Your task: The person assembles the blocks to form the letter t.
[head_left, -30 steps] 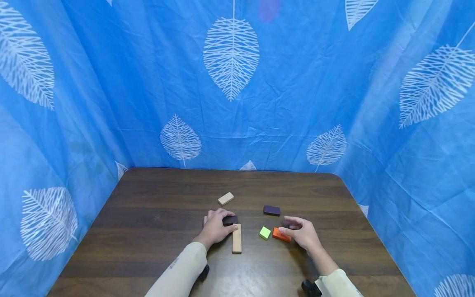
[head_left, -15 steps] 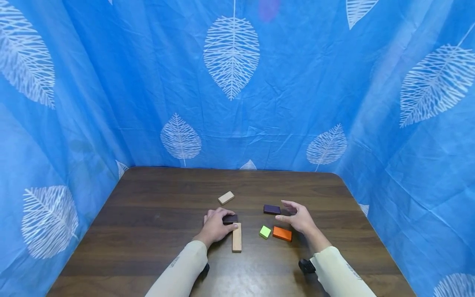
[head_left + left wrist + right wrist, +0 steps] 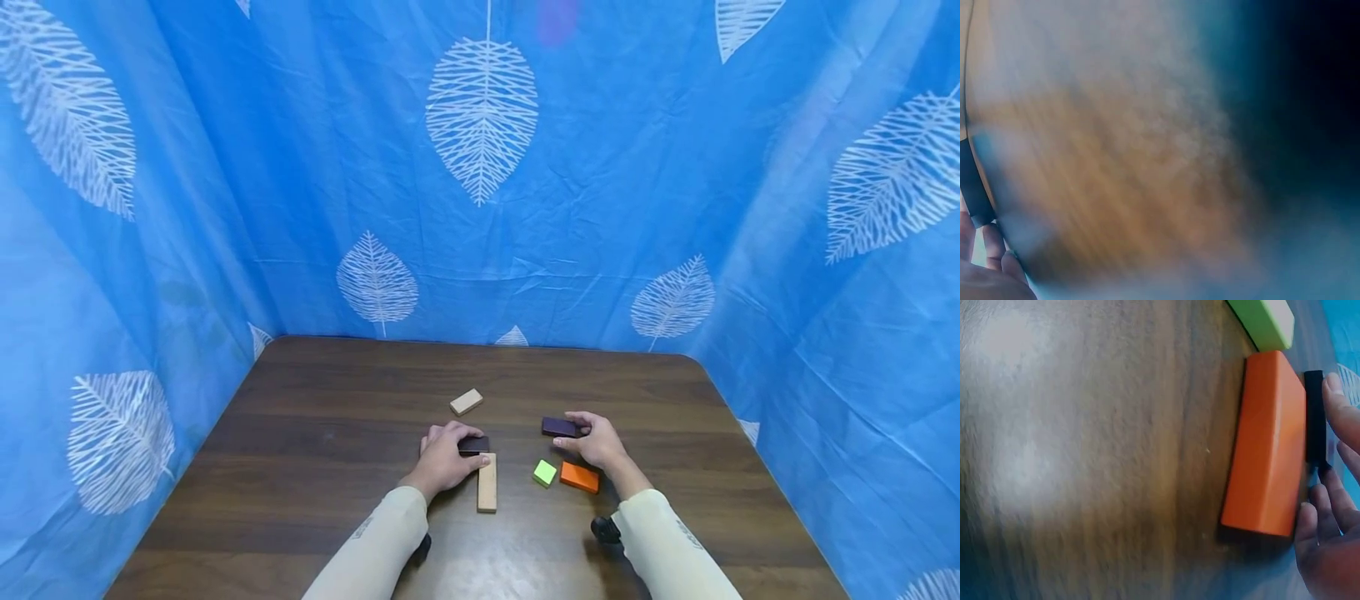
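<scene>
My left hand (image 3: 441, 462) grips a dark brown rectangular wooden block (image 3: 476, 446). Its thumb lies at the far end of a long pale wooden block (image 3: 487, 487). At the left edge of the left wrist view, fingers touch the dark block (image 3: 975, 184); the rest is blurred. My right hand (image 3: 597, 446) holds a dark purple block (image 3: 558, 427) by its right part, thumb at the near side and fingers behind. In the right wrist view this block (image 3: 1315, 419) shows edge-on between thumb and fingers. An orange block (image 3: 580, 477) lies just below that hand.
Left of the orange block sits a small lime-green block (image 3: 544, 473). A short pale wooden block (image 3: 467, 402) lies farther back. All rest on a brown wood-grain table (image 3: 337, 408), with a blue leaf-print curtain (image 3: 315, 167) around its back and sides.
My right hand has left the orange block and moved forward to the dark purple block, where its fingers have closed in. The left hand stays in place. The head view has shifted slightly.
</scene>
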Demonstrator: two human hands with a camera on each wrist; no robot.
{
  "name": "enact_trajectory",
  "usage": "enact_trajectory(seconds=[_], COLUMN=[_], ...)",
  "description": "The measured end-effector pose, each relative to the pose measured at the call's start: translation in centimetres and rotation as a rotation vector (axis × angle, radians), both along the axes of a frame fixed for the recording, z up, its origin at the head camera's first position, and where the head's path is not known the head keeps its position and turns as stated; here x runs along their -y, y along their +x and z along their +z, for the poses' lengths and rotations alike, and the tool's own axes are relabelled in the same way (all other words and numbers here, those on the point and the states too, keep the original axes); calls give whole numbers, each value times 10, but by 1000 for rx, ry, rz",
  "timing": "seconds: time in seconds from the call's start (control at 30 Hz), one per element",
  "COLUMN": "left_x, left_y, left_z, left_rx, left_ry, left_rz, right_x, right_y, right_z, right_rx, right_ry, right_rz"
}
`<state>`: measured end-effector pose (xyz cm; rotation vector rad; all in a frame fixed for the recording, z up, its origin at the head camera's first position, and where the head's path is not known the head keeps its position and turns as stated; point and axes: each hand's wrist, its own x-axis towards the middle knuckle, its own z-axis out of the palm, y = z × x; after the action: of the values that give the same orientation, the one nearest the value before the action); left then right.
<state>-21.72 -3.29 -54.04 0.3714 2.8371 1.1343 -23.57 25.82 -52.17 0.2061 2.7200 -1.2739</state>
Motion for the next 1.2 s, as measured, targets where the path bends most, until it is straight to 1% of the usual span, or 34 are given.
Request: enact_trajectory(seconds=[0.13,0.27,0.47,0.57,0.7,0.87,0.97,1.07,1.2], left_x=[-1,-1,-2,-2,-2,-2,-1,0,-1], left_y=[0,0,0,0,0,1,2,2,2], left_z=[-1,-1,-1,-1,-3,-2,-1,-1,0], left_rx=[6,4,6,9,13,13,13,9,11], left_ry=[3,0,-9,-12,-15,-6,1,6,2], left_rz=[7,15,20,21,21,18,14,13,11], right_x=[2,4,6,7,8,9,15,25,40], right_y=[-3,-5,-5,-4,0,6,9,12,14], right_z=[-5,-7,-11,-14,-16,-11,-7,-3,0], right_rx=[-5,-31,-96,-133,-149,-157,-177,-213,-257], right_ry=[21,31,87,110,125,132,138,146,184], right_rz=[-21,-31,2,15,3,1,39,111,214])
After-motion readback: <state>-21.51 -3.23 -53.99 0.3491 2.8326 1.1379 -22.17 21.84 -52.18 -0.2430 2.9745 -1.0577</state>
